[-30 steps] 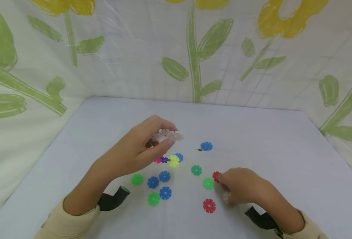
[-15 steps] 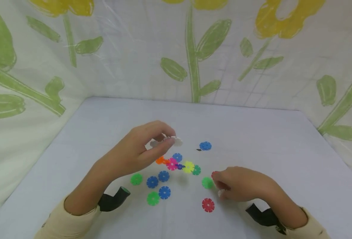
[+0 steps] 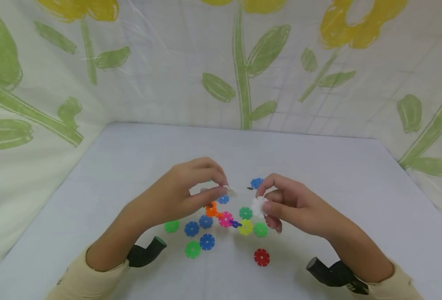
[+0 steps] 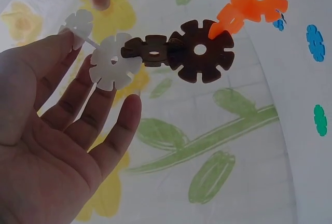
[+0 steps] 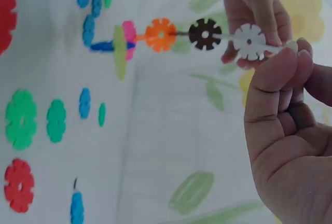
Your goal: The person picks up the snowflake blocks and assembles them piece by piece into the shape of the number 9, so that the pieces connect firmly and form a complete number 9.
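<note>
The chain of snowflake discs (image 5: 171,35) hangs in the air at the centre of the head view, held above the pale surface (image 3: 318,187). In the right wrist view it runs from a white disc (image 5: 249,41) through a brown disc (image 5: 205,33), an orange disc (image 5: 160,34) and a pink disc (image 5: 128,38) to a yellow-green disc (image 5: 120,52) seen edge-on, with blue pieces at its far end. The left hand (image 3: 183,193) pinches the white end of the chain between thumb and fingertips, left of centre in the head view. The right hand (image 3: 292,206), just right of centre, pinches a loose white disc (image 3: 258,205) in curled fingers, close to the chain's white end; whether the two touch cannot be told. On the surface below lie loose discs: a red disc (image 3: 262,257) in the lower middle, green discs (image 3: 192,249) and blue discs (image 3: 207,241) toward the lower left, and one blue disc (image 3: 256,183) further back between the hands. A flower-printed sheet (image 3: 243,62) fills the upper part of the frame.
</note>
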`<state>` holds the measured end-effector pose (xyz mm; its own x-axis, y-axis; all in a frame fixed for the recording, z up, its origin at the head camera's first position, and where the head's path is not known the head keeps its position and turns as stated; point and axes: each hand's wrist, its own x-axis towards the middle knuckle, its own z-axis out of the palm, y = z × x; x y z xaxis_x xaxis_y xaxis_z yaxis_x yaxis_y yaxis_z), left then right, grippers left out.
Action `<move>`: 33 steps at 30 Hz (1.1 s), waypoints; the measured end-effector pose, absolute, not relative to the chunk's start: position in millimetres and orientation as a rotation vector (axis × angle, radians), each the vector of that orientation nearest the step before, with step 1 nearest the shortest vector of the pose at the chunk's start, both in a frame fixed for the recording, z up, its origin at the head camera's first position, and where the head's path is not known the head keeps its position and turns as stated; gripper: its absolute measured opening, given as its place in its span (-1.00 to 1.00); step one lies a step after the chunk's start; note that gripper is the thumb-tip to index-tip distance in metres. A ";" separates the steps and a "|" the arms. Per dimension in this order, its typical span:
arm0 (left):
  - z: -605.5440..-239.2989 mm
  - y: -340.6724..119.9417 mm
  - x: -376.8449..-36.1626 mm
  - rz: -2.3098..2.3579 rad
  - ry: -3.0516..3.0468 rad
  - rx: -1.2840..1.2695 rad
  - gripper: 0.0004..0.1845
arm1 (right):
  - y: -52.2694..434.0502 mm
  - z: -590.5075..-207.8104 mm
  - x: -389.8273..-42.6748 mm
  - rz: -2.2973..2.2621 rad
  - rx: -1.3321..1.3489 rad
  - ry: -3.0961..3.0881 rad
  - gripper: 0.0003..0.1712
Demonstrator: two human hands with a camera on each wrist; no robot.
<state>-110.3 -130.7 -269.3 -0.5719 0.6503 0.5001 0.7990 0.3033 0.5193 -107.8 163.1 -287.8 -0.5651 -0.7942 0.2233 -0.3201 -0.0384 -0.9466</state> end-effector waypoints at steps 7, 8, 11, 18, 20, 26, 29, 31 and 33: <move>-272.1 -125.9 -108.4 -1.135 -2.360 -1.383 -0.85 | 148.8 -283.2 -108.2 -1.677 -1.123 1.817 -0.77; -272.3 -125.5 -108.3 -1.129 -2.356 -1.383 -0.85 | 147.6 -283.4 -108.3 -1.683 -1.114 1.808 -0.78; -271.7 -124.7 -107.8 -1.112 -2.341 -1.381 -0.85 | 145.8 -284.6 -108.2 -1.705 -1.102 1.798 -0.80; -272.3 -122.6 -107.0 -1.094 -2.282 -1.376 -0.86 | 146.9 -289.8 -110.1 -1.755 -1.082 1.797 -0.81; -272.0 -122.1 -106.6 -1.087 -2.277 -1.367 -0.86 | 146.9 -289.9 -110.5 -1.763 -1.082 1.796 -0.81; -273.7 -120.0 -107.5 -1.083 -2.255 -1.381 -0.87 | 147.1 -289.7 -110.5 -1.783 -1.062 1.788 -0.84; -276.1 -118.1 -108.2 -1.092 -2.219 -1.408 -0.89 | 146.6 -289.3 -109.6 -1.777 -1.030 1.777 -0.86; -278.1 -115.9 -108.6 -1.101 -2.162 -1.442 -0.90 | 146.4 -289.7 -109.3 -1.776 -1.011 1.758 -0.88; -280.5 -113.0 -108.8 -1.107 -2.087 -1.477 -0.90 | 146.8 -290.7 -109.7 -1.783 -1.033 1.729 -0.89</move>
